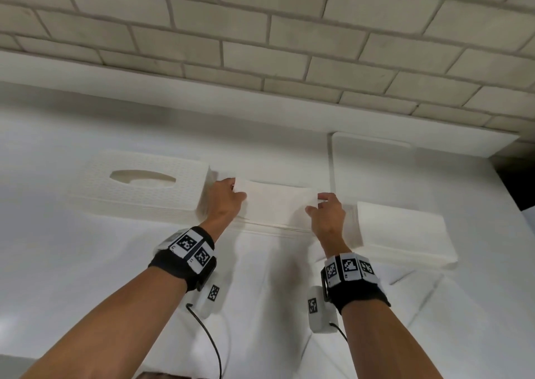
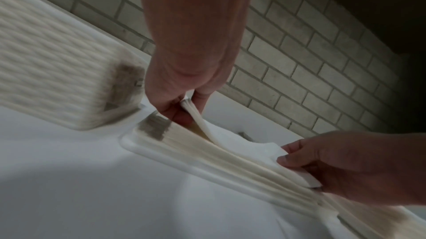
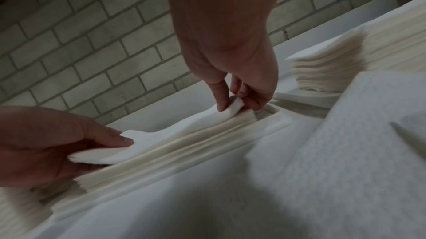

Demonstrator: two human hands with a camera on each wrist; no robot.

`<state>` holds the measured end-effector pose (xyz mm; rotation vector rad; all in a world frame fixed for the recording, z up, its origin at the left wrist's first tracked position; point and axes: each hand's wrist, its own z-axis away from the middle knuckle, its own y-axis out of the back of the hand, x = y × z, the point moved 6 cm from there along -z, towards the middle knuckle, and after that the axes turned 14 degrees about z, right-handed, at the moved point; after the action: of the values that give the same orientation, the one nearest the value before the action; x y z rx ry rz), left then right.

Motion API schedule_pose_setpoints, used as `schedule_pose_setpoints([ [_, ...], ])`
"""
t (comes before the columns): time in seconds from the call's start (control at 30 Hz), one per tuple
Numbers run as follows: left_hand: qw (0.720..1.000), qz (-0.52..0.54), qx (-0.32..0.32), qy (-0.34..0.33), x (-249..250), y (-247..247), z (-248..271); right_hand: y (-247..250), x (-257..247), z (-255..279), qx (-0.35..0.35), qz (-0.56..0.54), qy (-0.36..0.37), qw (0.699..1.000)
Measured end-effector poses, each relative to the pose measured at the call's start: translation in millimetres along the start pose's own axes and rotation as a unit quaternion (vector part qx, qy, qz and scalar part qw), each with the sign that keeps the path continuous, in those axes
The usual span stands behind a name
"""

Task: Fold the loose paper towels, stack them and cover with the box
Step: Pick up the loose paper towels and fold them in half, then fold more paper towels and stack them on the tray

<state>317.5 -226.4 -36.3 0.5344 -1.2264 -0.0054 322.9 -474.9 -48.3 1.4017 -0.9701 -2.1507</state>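
Observation:
A folded paper towel [image 1: 278, 196] lies on top of a low stack of folded towels [image 2: 230, 157] in a shallow white base tray [image 2: 184, 162] at the table's middle. My left hand [image 1: 236, 189] pinches the towel's left end [image 2: 187, 105], lifting it slightly. My right hand [image 1: 318, 203] pinches its right end [image 3: 232, 105]. The white textured box [image 1: 139, 187], with an oval slot on top, stands just left of the tray. A thick stack of loose towels [image 1: 402, 231] sits to the right.
A flat white board [image 1: 373, 161] lies behind the loose stack. Creased white sheets [image 1: 275, 292] cover the near table under my wrists. A raised ledge and a brick wall [image 1: 260, 31] close off the back. The table's edge drops away at the far right.

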Motion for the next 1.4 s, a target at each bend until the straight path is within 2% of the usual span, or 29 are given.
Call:
schedule_pose_setpoints([
  [0.1, 1.0, -0.011, 0.001, -0.009, -11.4, -8.3, -7.7, -3.0, 0.9, -1.5, 0.009, 0.024, 0.01, 1.0],
  [0.23, 0.988, -0.149, -0.018, -0.038, -3.1, -12.7, -0.2, -6.3, 0.5, -0.3, 0.018, 0.08, 0.028, 0.996],
  [0.3, 0.983, -0.174, -0.005, -0.061, 3.0, -9.8, 5.8, -1.2, -2.0, 4.6, 0.032, 0.077, 0.042, 0.996],
  [0.37, 0.983, -0.153, 0.016, -0.103, 12.6, -4.8, 12.5, 10.4, -4.9, 14.4, 0.059, 0.056, 0.061, 0.995],
  [0.43, 0.99, -0.076, 0.013, -0.122, 20.6, 1.2, 19.3, 18.7, -5.4, 28.5, 0.063, 0.045, 0.075, 0.994],
  [0.53, 0.991, 0.044, 0.017, -0.129, 28.5, 16.4, 37.7, 8.4, -0.8, 53.5, -0.024, 0.076, 0.099, 0.992],
  [0.57, 0.989, 0.067, 0.012, -0.129, 30.1, 20.2, 45.7, -1.3, 1.2, 63.5, -0.071, 0.133, 0.112, 0.982],
  [0.63, 0.986, 0.109, 0.0, -0.128, 28.8, 26.5, 60.8, -21.0, 8.0, 81.6, -0.137, 0.286, 0.14, 0.938],
  [0.7, 0.983, 0.137, -0.015, -0.125, 23.1, 31.0, 75.4, -30.9, 11.7, 93.6, -0.137, 0.39, 0.163, 0.896],
  [0.83, 0.982, 0.151, -0.045, -0.105, -0.3, 36.4, 96.3, -34.9, 9.7, 98.0, -0.137, 0.428, 0.179, 0.875],
  [0.9, 0.984, 0.143, -0.057, -0.094, -13.4, 37.2, 102.4, -35.0, 7.9, 98.4, -0.158, 0.412, 0.185, 0.878],
  [1.0, 0.982, 0.149, -0.104, -0.059, -26.2, 30.9, 111.5, -27.1, -5.9, 103.0, -0.157, 0.318, 0.212, 0.911],
  [1.07, 0.968, 0.171, -0.184, -0.024, -31.0, 19.8, 121.1, -18.6, -22.6, 113.1, -0.184, 0.173, 0.241, 0.937],
  [1.13, 0.946, 0.19, -0.261, -0.001, -32.3, 8.9, 132.7, -7.4, -41.6, 126.5, -0.214, 0.037, 0.26, 0.941],
  [1.17, 0.939, 0.21, -0.273, 0.002, -32.1, 7.0, 136.1, -0.5, -49.2, 130.8, -0.214, -0.004, 0.267, 0.94],
  [1.23, 0.943, 0.236, -0.233, -0.01, -26.3, 14.6, 135.5, 13.8, -56.0, 131.4, -0.175, -0.027, 0.28, 0.944],
  [1.3, 0.959, 0.224, -0.168, -0.043, -18.9, 31.5, 125.1, 24.3, -48.0, 125.0, -0.127, 0.005, 0.278, 0.952],
  [1.33, 0.963, 0.22, -0.145, -0.055, -14.5, 40.8, 119.0, 24.5, -39.2, 121.4, -0.128, 0.034, 0.266, 0.955],
  [1.4, 0.964, 0.233, -0.112, -0.065, -6.1, 58.9, 108.6, 11.4, -14.4, 117.3, -0.177, 0.124, 0.238, 0.947],
])
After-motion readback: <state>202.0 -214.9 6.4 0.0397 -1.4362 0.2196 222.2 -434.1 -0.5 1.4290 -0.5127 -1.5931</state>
